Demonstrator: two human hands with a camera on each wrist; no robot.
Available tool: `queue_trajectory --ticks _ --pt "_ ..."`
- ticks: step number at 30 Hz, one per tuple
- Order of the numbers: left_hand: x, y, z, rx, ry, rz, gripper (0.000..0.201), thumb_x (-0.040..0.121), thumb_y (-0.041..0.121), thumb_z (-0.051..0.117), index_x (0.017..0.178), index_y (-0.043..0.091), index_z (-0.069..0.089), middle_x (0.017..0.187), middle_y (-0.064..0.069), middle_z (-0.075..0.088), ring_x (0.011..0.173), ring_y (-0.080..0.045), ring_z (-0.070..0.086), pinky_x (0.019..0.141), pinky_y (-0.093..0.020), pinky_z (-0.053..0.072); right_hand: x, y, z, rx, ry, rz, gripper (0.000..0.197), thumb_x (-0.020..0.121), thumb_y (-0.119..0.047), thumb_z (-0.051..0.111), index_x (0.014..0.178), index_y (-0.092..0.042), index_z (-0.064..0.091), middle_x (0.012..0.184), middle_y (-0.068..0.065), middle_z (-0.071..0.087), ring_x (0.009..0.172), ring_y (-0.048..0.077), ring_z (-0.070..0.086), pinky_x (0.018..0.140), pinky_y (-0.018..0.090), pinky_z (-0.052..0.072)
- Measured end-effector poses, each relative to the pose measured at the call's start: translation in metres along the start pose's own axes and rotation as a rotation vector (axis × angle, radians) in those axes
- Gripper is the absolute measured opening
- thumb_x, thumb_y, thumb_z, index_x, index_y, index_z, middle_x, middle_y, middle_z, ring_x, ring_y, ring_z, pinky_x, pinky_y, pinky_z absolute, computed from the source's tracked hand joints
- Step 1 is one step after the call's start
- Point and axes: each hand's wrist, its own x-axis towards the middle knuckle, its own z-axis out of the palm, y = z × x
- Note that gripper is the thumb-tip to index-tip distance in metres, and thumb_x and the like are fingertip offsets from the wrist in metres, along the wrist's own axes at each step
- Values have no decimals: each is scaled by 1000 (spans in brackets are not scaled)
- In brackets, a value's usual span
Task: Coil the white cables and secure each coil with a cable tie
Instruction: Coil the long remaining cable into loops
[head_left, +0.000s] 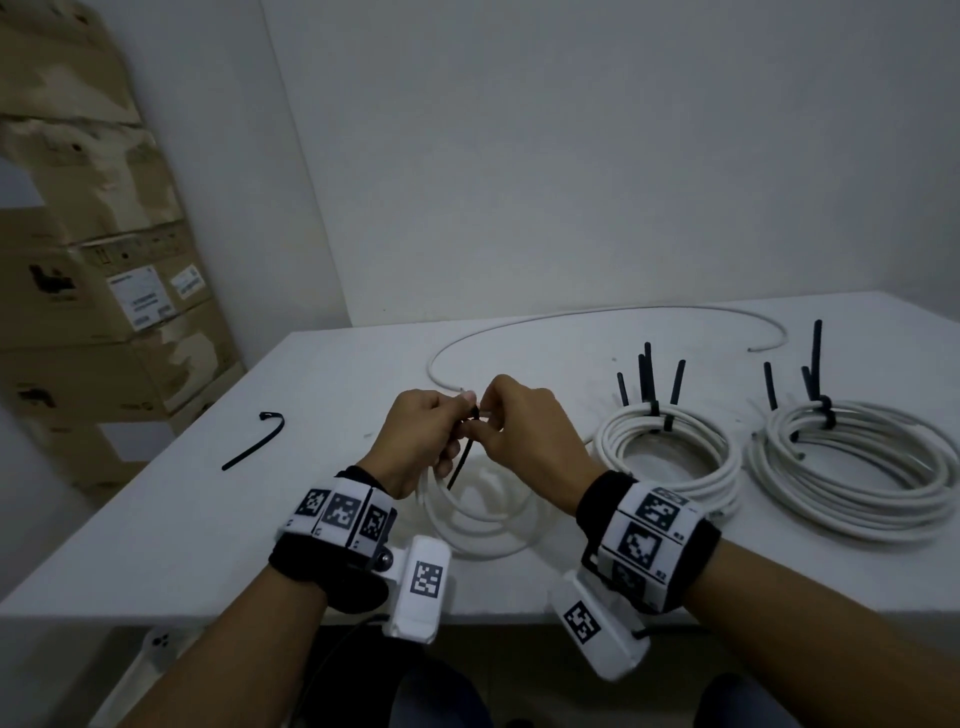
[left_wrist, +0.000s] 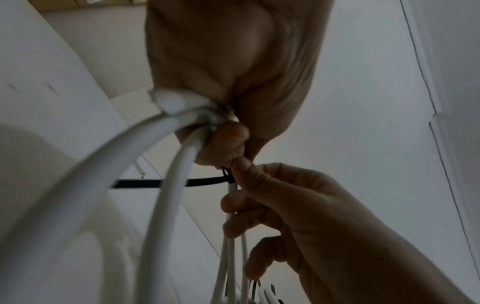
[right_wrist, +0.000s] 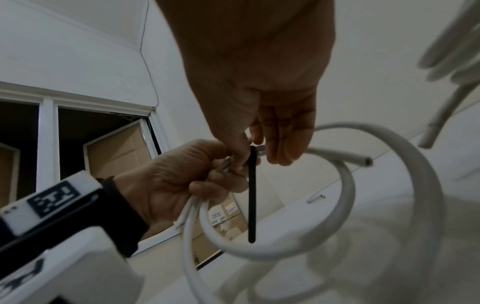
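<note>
My left hand (head_left: 460, 415) grips the top of a loose white cable coil (head_left: 483, 525) and holds it off the table. Pinched at that same spot by my right hand (head_left: 488, 418) is the head of a black cable tie (head_left: 460, 465), whose tail hangs down across the coil. In the left wrist view the tie (left_wrist: 161, 183) runs sideways behind the strands (left_wrist: 168, 195), and my right hand (left_wrist: 233, 185) has its thumb on the tie's head. The right wrist view shows the tie (right_wrist: 252, 195) hanging straight below my fingertips (right_wrist: 283, 152), with my left hand (right_wrist: 221, 170) wrapped round the bundle.
Two tied white coils (head_left: 670, 457) (head_left: 857, 467) with upright black tie tails lie at the right. A loose white cable (head_left: 597, 317) arcs across the back of the white table (head_left: 182, 519). A spare black tie (head_left: 254, 441) lies at the left. Cardboard boxes (head_left: 93, 291) are stacked beyond the table's left edge.
</note>
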Motion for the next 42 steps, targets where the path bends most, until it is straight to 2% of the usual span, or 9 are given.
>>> queue_trajectory --ticks 5,9,12,21,23,25,34,38,42 --pt "1 1 -4 -9 -26 -11 29 98 24 54 75 6 54 68 -9 51 44 -12 46 36 -21 32 2 -7 1 187 20 58 6 85 -13 66 85 -10 61 74 4 66 62 13 57 59 26 50" --pt "-4 7 -9 -21 -107 61 16 100 19 50 112 10 57 81 -10 50 49 -15 48 36 -21 34 12 -12 -14 288 4 79 5 83 -13 66 80 -8 66 63 -8 61 57 2 56 53 10 45" --pt "-4 13 -15 91 -152 152 14 98 12 49 104 12 62 82 -12 52 50 -16 49 37 -22 36 16 -12 -20 280 -13 70 5 81 -12 69 80 -8 68 64 -10 60 60 -2 55 54 3 41" --pt "-3 11 -11 212 40 150 9 91 9 49 92 7 57 66 -7 58 39 -14 41 37 -18 27 8 -15 -12 313 42 28 10 72 -7 70 67 -7 61 62 0 63 56 9 55 53 15 42" --pt "-2 8 -10 121 107 85 11 90 9 50 80 7 54 58 -6 52 39 -15 39 37 -18 24 3 -17 -5 314 50 2 15 72 -7 70 65 -10 57 59 -2 59 52 8 50 51 14 40" --pt "-1 6 -11 22 118 -19 21 91 14 53 71 10 49 55 -4 44 38 -14 34 39 -17 20 -2 -19 1 297 57 -22 14 74 -8 68 66 -8 55 60 4 60 55 16 54 54 23 43" --pt "2 1 -21 -193 62 -320 28 91 19 43 65 12 47 44 3 37 32 -8 26 34 -12 14 -6 -24 21 263 23 -37 14 77 -4 64 68 -8 53 64 6 55 59 16 43 58 29 39" --pt "1 -6 -20 108 87 -143 41 98 43 42 73 11 47 52 -2 43 36 -14 33 38 -16 21 -4 -23 24 285 42 -2 17 76 -4 64 67 -10 50 68 9 58 61 16 46 59 27 40" --pt "4 -10 -26 204 98 -79 39 99 37 38 87 7 59 57 -7 45 38 -17 34 39 -19 23 -2 -19 24 316 51 38 15 74 -5 67 69 -9 53 66 8 60 57 14 46 56 24 40"
